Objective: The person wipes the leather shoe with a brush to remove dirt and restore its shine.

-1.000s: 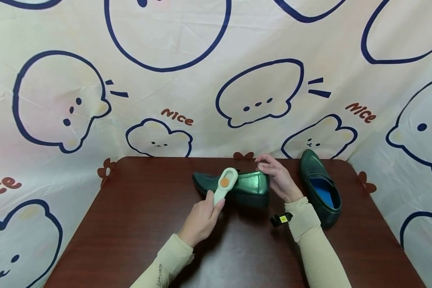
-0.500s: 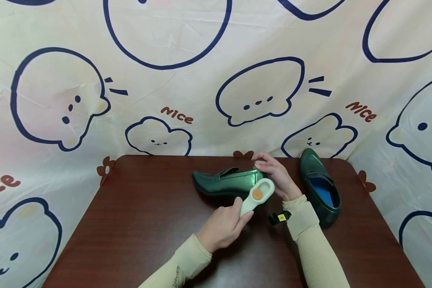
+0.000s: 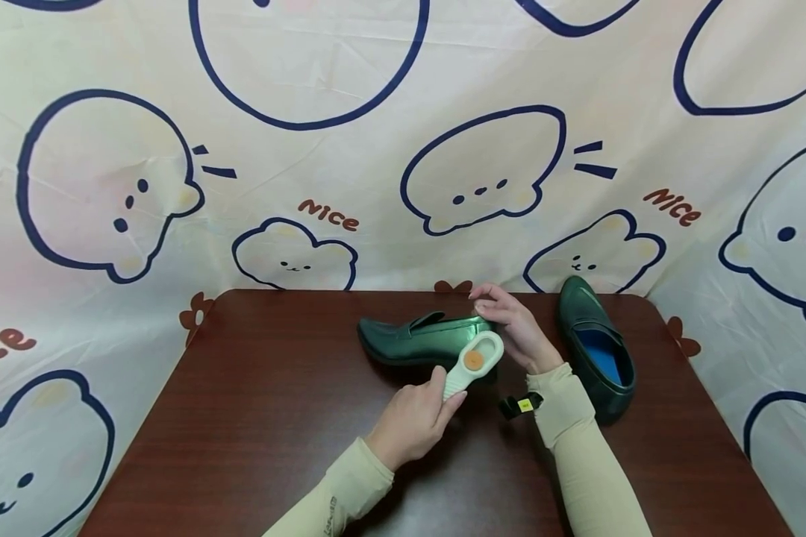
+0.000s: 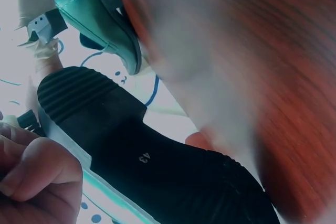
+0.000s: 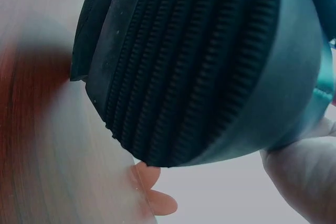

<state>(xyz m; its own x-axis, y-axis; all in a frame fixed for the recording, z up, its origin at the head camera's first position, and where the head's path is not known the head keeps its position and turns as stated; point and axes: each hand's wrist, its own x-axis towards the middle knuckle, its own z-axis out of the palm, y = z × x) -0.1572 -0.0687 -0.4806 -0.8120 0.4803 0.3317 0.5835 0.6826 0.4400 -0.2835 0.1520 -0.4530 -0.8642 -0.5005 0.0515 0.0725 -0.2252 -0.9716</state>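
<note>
Grips w/ L hand (image 3: 408, 425) the handle of pale green tool (image 3: 463, 377); fingers clamped on same. Directed w/ tool head to far R. Fitted at head w/ 1x round orange disc (image 3: 473, 360). Overlapping, in head view, the heel end of green loafer (image 3: 419, 341), near side. Contact btwn tool & loafer: cannot tell.

Holds w/ R hand (image 3: 520, 332) the same loafer by rear rim at heel; fingers clamped on same.

Loafer pos.: far centre of scene, raised above table (image 3: 242, 425), toe to L, heel to R, btwn both hands. Exposed to L wrist cam: dark sole (image 4: 105, 119), stepped at heel, marked "43". Exposed to R wrist cam: heel tread (image 5: 184, 66), ridged, parallel grooves.

2nd loafer (image 3: 598, 350): upright on table, far R, just R of R hand; toe to far edge, blue lining visible.

R wrist: black device (image 3: 520, 406) w/ yellow label, at cuff of R sleeve (image 3: 587, 455). L sleeve (image 3: 356, 477): same pale colour, dark lettering nr cuff.

Table: dark reddish-brown, wood-grain. Bkgd: pale cloth (image 3: 376, 179) w/ blue-outlined cartoon faces & brown "Nice" text, far side plus L & R.
</note>
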